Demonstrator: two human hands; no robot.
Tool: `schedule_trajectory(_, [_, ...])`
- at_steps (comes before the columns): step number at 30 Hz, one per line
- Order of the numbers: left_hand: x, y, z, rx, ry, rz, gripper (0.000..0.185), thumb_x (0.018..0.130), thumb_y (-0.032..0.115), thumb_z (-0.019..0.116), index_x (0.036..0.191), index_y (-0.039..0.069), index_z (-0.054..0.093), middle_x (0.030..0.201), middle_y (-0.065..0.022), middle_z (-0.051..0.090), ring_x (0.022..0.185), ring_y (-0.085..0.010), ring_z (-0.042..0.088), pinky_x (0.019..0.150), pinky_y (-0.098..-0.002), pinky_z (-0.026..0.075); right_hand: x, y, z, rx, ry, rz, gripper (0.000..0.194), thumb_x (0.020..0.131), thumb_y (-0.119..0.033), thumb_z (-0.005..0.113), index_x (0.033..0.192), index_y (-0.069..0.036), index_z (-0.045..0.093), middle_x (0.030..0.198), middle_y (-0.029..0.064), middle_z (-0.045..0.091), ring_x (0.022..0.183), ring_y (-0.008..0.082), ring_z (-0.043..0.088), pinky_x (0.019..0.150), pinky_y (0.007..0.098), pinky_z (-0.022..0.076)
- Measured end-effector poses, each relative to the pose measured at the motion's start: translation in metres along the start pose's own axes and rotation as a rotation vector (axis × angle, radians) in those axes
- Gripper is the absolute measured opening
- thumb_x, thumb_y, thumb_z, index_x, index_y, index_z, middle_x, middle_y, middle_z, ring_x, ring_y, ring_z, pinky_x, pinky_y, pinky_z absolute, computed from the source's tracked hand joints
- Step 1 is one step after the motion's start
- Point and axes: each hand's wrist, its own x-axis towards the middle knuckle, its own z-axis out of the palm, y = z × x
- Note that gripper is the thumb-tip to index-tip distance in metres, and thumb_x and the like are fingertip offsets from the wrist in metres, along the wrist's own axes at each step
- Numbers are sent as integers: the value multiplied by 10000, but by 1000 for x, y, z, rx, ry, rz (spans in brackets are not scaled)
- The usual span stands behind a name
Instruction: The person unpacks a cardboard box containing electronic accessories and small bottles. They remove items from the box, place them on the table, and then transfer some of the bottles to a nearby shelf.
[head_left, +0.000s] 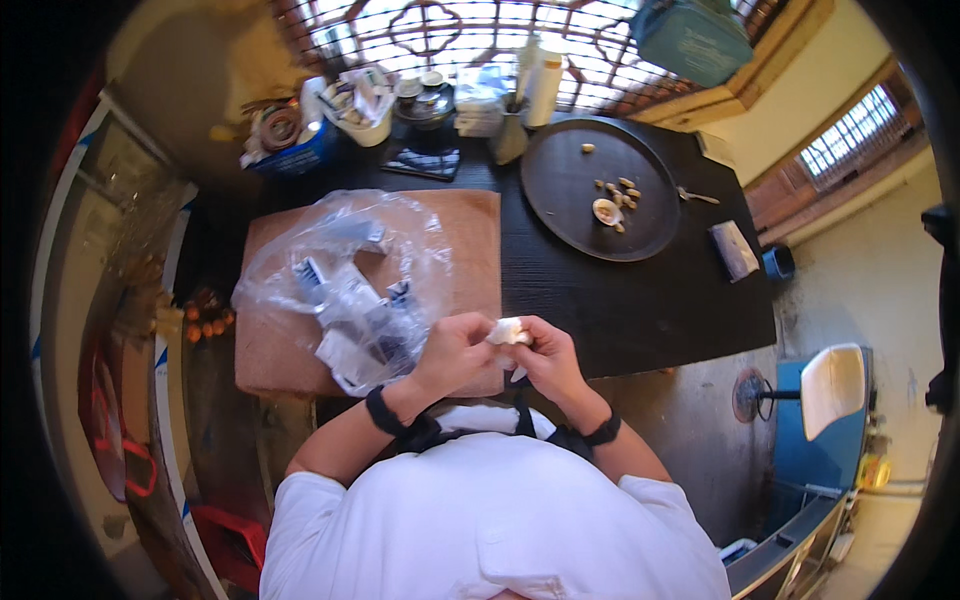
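Observation:
Both my hands meet over the near edge of the table, in front of my chest. Pinched between them is a crumpled white wad (508, 331), perhaps tissue; a pale end hangs below the fingers. My left hand (456, 349) grips its left side, and my right hand (551, 356) holds the right side. Just left of my left hand lies a clear plastic bag (431, 277) with several white and blue packets (352, 289) inside. The bag rests on a brown cloth mat (476, 225).
On the black table (585, 315), a round dark tray (555, 202) holds several small tan pieces (626, 182) and a little white cup (606, 211). To its right lie a fork (697, 196) and a tissue pack (733, 250). A blue basket (296, 159), white tub (367, 131) and white bottle (544, 90) line the back.

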Motion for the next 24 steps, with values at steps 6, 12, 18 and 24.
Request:
schedule_trajectory(6, [-15, 25, 4, 173, -64, 163, 444, 870, -60, 591, 1313, -37, 562, 1167, -195, 643, 953, -202, 681, 795, -293, 554, 5, 13, -72, -123, 223, -83, 142, 932, 31, 598, 1042, -19, 675, 919, 32, 699, 831, 96, 658, 750, 263, 547])
schedule_trajectory(12, [-50, 56, -19, 379, -55, 178, 336, 873, -41, 635, 1209, -27, 643, 987, -121, 702, 827, -155, 667, 736, -255, 523, -14, 8, -234, -1183, 923, -432, 225, 898, 12, 619, 1114, -25, 669, 1025, 159, 688, 877, 295, 676, 774, 365, 556])
schedule_trajectory(18, [-76, 66, -25, 424, 70, 217, 268, 868, -32, 662, 1136, -33, 663, 942, -142, 702, 806, -189, 696, 705, -266, 538, -46, 65, -304, -1365, 771, -109, 525, 838, -79, 701, 1326, -20, 518, 1381, 202, 523, 1245, 423, 501, 1071, 463, 404])
schedule_trajectory(24, [-99, 66, -36, 411, 229, 226, 241, 863, -58, 653, 1102, -35, 678, 946, -135, 720, 833, -184, 702, 742, -272, 543, -62, 70, -314, -1039, 1115, 24, 446, 848, -155, 731, 1226, 10, 560, 1242, 214, 595, 1165, 393, 555, 1013, 449, 440])
